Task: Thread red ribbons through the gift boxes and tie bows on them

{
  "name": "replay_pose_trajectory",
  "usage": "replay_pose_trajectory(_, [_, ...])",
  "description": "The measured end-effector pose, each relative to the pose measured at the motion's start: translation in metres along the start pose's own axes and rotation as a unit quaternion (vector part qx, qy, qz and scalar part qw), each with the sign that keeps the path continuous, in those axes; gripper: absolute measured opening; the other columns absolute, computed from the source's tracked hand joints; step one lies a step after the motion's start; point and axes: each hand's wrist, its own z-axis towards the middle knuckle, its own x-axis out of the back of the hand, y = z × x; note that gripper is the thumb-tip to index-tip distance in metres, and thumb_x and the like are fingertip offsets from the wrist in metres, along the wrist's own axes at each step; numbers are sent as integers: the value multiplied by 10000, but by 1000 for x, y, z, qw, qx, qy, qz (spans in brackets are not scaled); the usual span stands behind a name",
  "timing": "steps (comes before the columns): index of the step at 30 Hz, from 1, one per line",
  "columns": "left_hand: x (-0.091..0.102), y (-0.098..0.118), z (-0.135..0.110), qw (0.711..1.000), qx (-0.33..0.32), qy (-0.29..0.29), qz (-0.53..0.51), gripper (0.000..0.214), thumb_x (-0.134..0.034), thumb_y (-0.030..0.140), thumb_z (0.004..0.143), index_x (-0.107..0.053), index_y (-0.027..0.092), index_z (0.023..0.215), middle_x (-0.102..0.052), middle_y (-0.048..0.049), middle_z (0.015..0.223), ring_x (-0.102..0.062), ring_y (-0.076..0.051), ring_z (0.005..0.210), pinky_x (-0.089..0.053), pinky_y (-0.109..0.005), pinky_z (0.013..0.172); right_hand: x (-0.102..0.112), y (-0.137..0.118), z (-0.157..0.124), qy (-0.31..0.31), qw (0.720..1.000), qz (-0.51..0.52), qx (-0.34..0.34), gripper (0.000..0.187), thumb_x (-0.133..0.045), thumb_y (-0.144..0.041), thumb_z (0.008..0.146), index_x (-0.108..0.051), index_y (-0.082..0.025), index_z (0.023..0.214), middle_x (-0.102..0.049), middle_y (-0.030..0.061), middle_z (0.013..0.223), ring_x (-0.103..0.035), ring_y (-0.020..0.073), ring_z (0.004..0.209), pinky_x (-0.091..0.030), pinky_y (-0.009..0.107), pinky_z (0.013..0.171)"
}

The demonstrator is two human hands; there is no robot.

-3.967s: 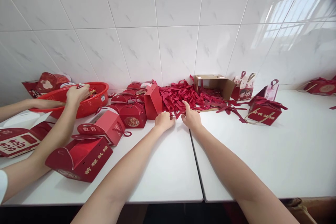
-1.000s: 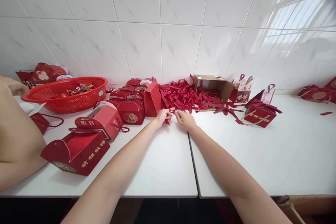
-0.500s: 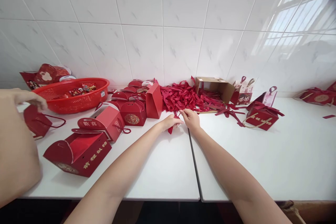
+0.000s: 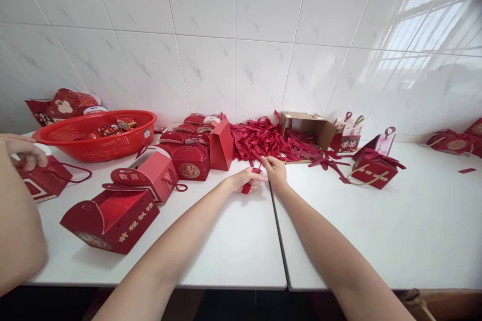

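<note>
Both my hands work close together over the white table, near its seam. My left hand (image 4: 244, 179) is closed around a short red ribbon (image 4: 246, 189), whose end hangs below the fingers. My right hand (image 4: 275, 170) pinches a thin red strand that runs up from the left hand, seemingly part of that ribbon. Just beyond my hands lies a heap of loose red ribbons (image 4: 259, 138), partly spilling from a tipped cardboard box (image 4: 311, 125).
Left stand red gift boxes (image 4: 113, 218) and a red plastic basket (image 4: 96, 143) of wrapped sweets. A co-worker's hand (image 4: 26, 153) touches a red box at far left. To the right sit a ribbon-tied red box (image 4: 376, 168) and a pink-and-white box (image 4: 348, 133).
More of the ribbon shows at my left hand, and the strand between my hands looks longer. The co-worker's hand and its red box have shifted left.
</note>
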Motion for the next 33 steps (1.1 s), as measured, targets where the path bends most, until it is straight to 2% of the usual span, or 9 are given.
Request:
replay_pose_trajectory(3, [4,1,-1,999,-27,8,-26,262,-671,398,703,-562,166,761,-185,111,421,-204,-66,383,-184,-199,410,-4,-1,-2,-16,1000,2,6,513,-301,-546,913,-527,-191,619,-490,-22,553,-405,114,529,-306,223,520])
replay_pose_trajectory(6, [9,3,-2,994,-84,38,-51,420,-506,468,753,-614,155,1010,-149,99,414,-189,-95,385,-203,-207,408,-9,-4,-4,-54,998,5,26,465,-267,-458,937,-558,-195,688,-538,-7,590,-455,129,552,-341,228,546])
replay_pose_trajectory(10, [16,4,0,986,-138,82,-52,602,-395,449,745,-548,127,1229,-130,92,412,-163,-111,396,-211,-209,418,-14,-10,-7,-120,990,-8,68,296,-366,-312,900,-569,-206,712,-603,14,659,-519,153,610,-365,242,589])
replay_pose_trajectory(13, [21,3,2,985,-135,108,-19,641,-367,473,757,-546,97,1244,-130,95,400,-160,-113,390,-206,-212,410,-14,-13,-9,-151,985,-20,83,231,-398,-226,873,-582,-210,733,-631,21,691,-543,160,628,-370,245,604])
replay_pose_trajectory(18, [28,-5,11,975,-113,176,81,706,-305,597,831,-609,50,1158,-148,108,388,-168,-98,362,-208,-210,402,-12,-10,-8,-144,987,-24,65,265,-413,-276,902,-646,-219,788,-677,35,752,-589,171,669,-382,249,611])
replay_pose_trajectory(22, [25,-12,17,934,-135,270,189,600,-332,557,883,-657,91,1077,-346,58,455,-380,-123,445,-361,-241,496,-12,-10,-9,-120,992,-7,41,263,-448,-295,878,-683,-226,785,-693,38,755,-597,180,674,-385,257,611])
replay_pose_trajectory(25, [21,-15,19,879,-173,348,276,420,-397,434,914,-675,146,1041,-613,-57,806,-556,-189,860,-435,-293,792,-13,-12,-9,-95,995,25,15,238,-481,-297,835,-704,-219,808,-689,38,730,-580,178,644,-391,266,617])
replay_pose_trajectory(28, [19,-16,18,835,-192,376,353,329,-412,332,928,-657,198,1101,-597,-68,1187,-428,-207,1191,-317,-321,1026,-15,-14,-8,-82,993,81,-16,259,-494,-321,805,-716,-189,814,-663,34,654,-556,167,597,-410,271,611])
replay_pose_trajectory(33, [16,-15,17,798,-181,390,423,377,-350,306,957,-561,231,1259,-538,-35,1342,-319,-195,1308,-188,-386,1113,-20,-16,-5,-101,971,197,-87,291,-522,-390,758,-706,-174,820,-677,63,819,-560,148,607,-437,261,544])
